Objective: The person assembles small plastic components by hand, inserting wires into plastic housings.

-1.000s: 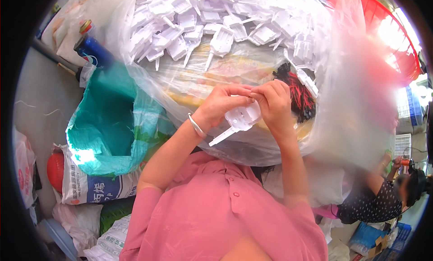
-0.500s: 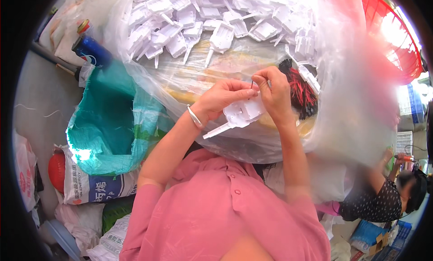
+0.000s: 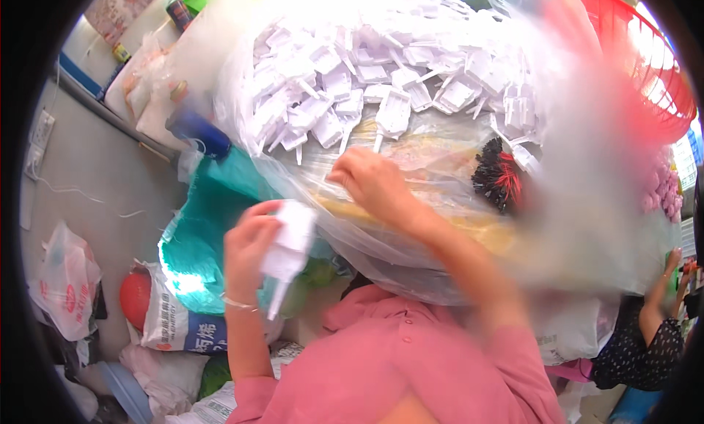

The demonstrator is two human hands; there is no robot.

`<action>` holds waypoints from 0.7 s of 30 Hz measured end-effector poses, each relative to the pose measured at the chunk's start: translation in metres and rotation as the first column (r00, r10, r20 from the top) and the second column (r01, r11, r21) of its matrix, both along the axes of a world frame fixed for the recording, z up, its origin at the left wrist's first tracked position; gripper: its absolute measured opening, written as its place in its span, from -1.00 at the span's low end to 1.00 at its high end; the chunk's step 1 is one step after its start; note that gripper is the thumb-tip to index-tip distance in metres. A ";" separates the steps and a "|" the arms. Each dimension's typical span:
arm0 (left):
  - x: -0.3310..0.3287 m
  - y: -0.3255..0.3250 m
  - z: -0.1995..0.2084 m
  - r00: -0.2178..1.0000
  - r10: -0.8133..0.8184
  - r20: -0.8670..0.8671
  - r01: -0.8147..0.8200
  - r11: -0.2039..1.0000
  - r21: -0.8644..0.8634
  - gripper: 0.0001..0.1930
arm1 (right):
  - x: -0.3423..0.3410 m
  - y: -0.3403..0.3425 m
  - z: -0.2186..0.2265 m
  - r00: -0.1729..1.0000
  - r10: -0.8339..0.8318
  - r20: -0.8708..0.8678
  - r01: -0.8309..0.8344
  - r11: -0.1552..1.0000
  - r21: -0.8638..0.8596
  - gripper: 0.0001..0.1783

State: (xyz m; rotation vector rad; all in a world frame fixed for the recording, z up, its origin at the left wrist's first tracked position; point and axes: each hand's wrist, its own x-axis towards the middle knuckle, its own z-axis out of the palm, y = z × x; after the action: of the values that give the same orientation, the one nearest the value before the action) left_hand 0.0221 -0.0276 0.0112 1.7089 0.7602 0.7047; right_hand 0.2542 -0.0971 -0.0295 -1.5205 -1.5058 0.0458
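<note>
**Left hand grips a white plastic part; right hand curled over clear sheeting**

Left hand, left of the frame's centre: closed on a white plastic part, fingers along its left side. The part has a boxy body at the top and a narrow stem slanting down, well apart from the right hand. A thin light bracelet circles the left wrist.

Right hand, near the centre: fingers curled, fingertips toward the left. Some motion blur; cannot tell whether anything is pinched in it. It lies in view over clear plastic sheeting; contact with the sheeting cannot be judged.

Just beyond, upper middle: a broad pile of similar white parts, stems at mixed angles. Right of centre: a bundle of red wires with black ends, near the pile's lower right edge.

Left of centre, behind the left hand: a teal sack with its mouth open. A blue can is tilted at its upper end. Lower left: a white printed sack next to a red rounded object.

Upper right: a red openwork basket. Lower right edge: another person in a dark dotted garment
</note>
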 end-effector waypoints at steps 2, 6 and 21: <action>-0.042 0.024 -0.003 0.964 0.260 0.049 -0.264 0.958 0.113 -0.85 | 0.021 0.022 -0.014 0.933 -0.224 0.282 0.260 0.961 -0.097 -0.87; -0.166 0.101 -0.072 0.845 0.483 -0.230 -0.331 0.810 0.484 -0.78 | 0.059 0.044 -0.022 0.865 -0.271 0.422 0.462 0.757 -0.461 -0.48; 0.109 -0.019 -0.036 0.849 -0.322 0.419 0.510 0.708 -0.489 -0.40 | -0.001 -0.094 0.014 0.967 0.042 0.250 0.027 0.963 -0.268 -0.62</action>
State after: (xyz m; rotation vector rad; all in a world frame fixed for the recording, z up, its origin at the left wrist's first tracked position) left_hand 0.1311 -0.0466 -0.0251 1.0968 0.2877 0.3373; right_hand 0.2535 -0.1912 -0.0152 -1.7915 -1.7651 0.0643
